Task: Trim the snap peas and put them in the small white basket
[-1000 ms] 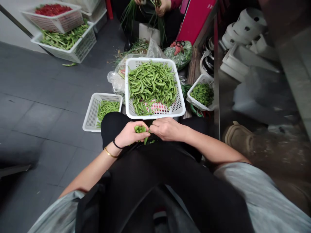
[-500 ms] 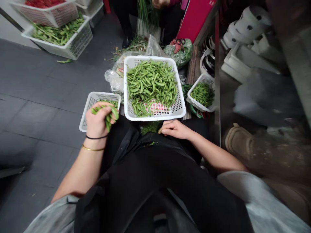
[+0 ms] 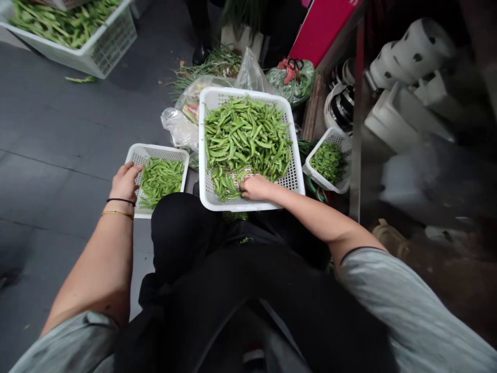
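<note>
My left hand (image 3: 125, 180) is over the left rim of a small white basket (image 3: 155, 152), its fingers apart and holding nothing that I can see. Green pea pods (image 3: 162, 178) lie heaped in that basket. In front of my knees is a larger white basket (image 3: 203, 140) with many more pea pods (image 3: 248, 132). Inside its near edge, my right hand (image 3: 255, 187) reaches down among the pods with curled, closed fingers. What its fingertips hold is hidden.
A small basket of leafy greens (image 3: 328, 161) stands to the right, beside a metal edge (image 3: 356, 155). Plastic bags (image 3: 182, 129) and scallions (image 3: 215, 67) lie beyond the large basket. A big basket of green pods (image 3: 112, 52) is at the upper left.
My left hand has moved left and let go of its bunch of pea pods at the small basket. My right hand has gone from my lap up into the large basket.
</note>
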`<state>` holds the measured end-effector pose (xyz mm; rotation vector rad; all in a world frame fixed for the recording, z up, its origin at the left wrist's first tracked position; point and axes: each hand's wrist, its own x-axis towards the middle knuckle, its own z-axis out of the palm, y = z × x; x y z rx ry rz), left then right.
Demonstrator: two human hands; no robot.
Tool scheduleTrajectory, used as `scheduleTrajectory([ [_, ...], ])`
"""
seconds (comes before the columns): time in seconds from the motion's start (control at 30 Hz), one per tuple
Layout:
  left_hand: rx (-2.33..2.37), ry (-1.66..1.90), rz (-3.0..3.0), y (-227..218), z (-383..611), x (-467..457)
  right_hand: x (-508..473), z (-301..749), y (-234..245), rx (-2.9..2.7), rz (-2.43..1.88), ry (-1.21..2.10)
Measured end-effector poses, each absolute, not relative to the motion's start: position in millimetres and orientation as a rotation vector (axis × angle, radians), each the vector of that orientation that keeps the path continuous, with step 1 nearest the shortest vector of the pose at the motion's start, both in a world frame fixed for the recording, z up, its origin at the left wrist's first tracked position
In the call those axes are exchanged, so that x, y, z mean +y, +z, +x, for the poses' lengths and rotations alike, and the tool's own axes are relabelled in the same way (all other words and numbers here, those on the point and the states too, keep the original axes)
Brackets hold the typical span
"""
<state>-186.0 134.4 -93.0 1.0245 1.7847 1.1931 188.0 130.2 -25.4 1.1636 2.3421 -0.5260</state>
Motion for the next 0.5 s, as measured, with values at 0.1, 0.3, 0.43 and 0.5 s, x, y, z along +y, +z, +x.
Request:
scheduleTrajectory([
  [0.1, 1.811, 1.284, 0.685, -79, -177, 126, 142, 169, -50, 2.329, 1.109, -0.581],
  [0.3, 1.590, 1.429, 0.865, -3, -120, 73, 130, 191, -9, 2.470, 1.276, -1.138],
  [0.43, 1.110, 1.021, 1.031, 39, -47, 33, 78, 196, 30, 2.428, 1.289, -2.219],
  [0.5, 0.954, 0.866, 0.955, 45, -16, 23, 50, 193, 38, 2.574, 1.307, -2.208],
])
